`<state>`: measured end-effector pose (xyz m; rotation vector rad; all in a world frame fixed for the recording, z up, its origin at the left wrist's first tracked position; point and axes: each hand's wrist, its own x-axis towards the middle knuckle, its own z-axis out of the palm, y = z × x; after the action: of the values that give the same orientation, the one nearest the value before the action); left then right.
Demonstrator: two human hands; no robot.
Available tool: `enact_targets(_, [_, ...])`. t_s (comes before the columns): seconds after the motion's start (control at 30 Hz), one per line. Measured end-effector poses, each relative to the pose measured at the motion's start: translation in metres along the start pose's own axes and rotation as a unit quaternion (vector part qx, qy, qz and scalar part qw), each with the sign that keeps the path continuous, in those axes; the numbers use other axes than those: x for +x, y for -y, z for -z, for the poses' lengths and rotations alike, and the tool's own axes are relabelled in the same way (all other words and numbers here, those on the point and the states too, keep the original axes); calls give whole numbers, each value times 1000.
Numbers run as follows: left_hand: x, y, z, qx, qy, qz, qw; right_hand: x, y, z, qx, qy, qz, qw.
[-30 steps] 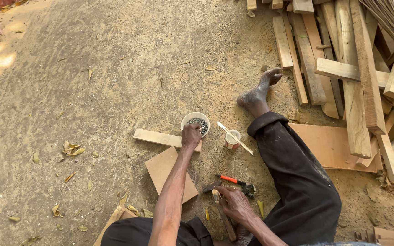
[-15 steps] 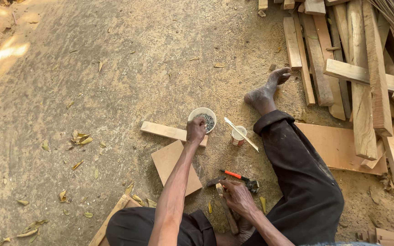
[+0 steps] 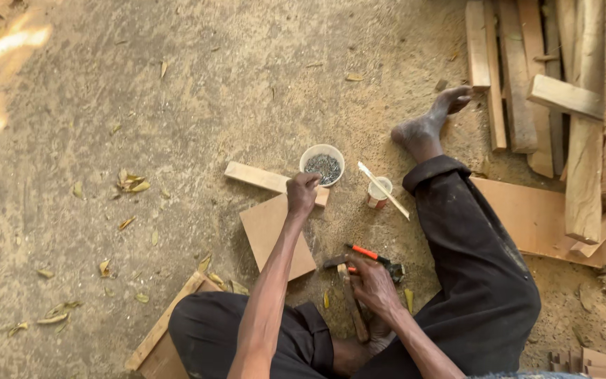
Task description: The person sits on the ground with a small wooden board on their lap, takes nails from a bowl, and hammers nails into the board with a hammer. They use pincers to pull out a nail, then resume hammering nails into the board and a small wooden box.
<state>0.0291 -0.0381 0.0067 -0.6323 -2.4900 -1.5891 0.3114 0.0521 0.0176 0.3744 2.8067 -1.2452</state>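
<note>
Here left hand (image 3: pixel 302 193) closed beside nail bowl (image 3: pixel 322 163); right hand (image 3: pixel 372 282) grips hammer (image 3: pixel 349 298).

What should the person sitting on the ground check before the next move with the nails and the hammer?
1. Nail bowl upright, nails inside: ok.
2. Left hand by the bowl, fingers closed; nail pinched: cannot tell.
3. Right hand on the hammer handle: ok.
4. Square board lying flat within reach: ok.
5. Small cup with stick standing upright: ok.
6. Bare foot away from the hammer: ok.
</note>
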Motion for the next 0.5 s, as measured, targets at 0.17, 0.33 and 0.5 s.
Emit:
enact_targets(0.17, [-82, 14, 62, -6, -20, 99, 995, 22, 1, -15, 70, -8, -39, 997])
enact_targets(0.33, [-169, 38, 106, -16, -104, 130, 986, 43, 14, -46, 23, -59, -5, 998])
enact_targets(0.5, [-185, 44, 112, 48, -147, 32, 987, 68, 23, -73, 111, -40, 20, 993])
